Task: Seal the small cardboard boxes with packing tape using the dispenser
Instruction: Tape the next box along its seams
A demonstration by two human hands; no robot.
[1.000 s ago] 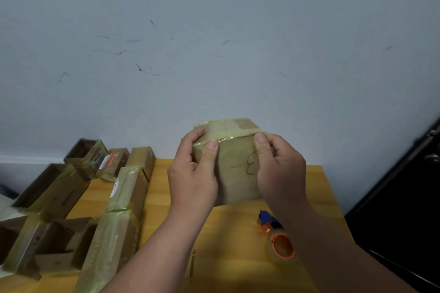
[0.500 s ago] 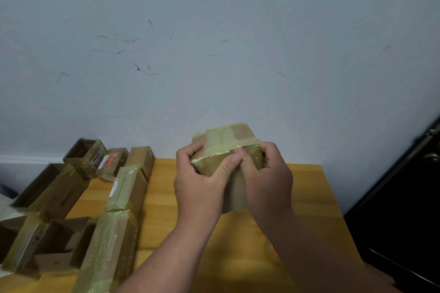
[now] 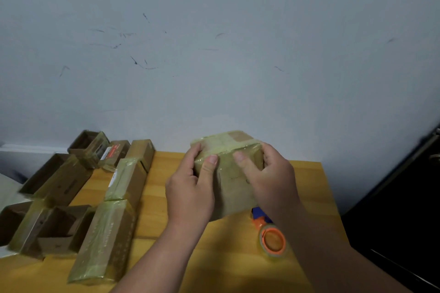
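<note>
Both hands clamped on taped box [image 3: 232,173].
Left hand [image 3: 190,194], right hand [image 3: 273,178] grip it; dispenser [image 3: 270,236] at 5 o'clock, apparently on bench [image 3: 307,188].

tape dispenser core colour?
Orange core on the tape dispenser, with a blue part at its far end. Head view, beside the right forearm.

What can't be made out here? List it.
Head view only:
- Far and under sides of the held box: hidden by its own body, the left hand and the right hand.
- Tape dispenser: partly behind the right forearm.
- Open boxes at left: insides too dark.
</note>
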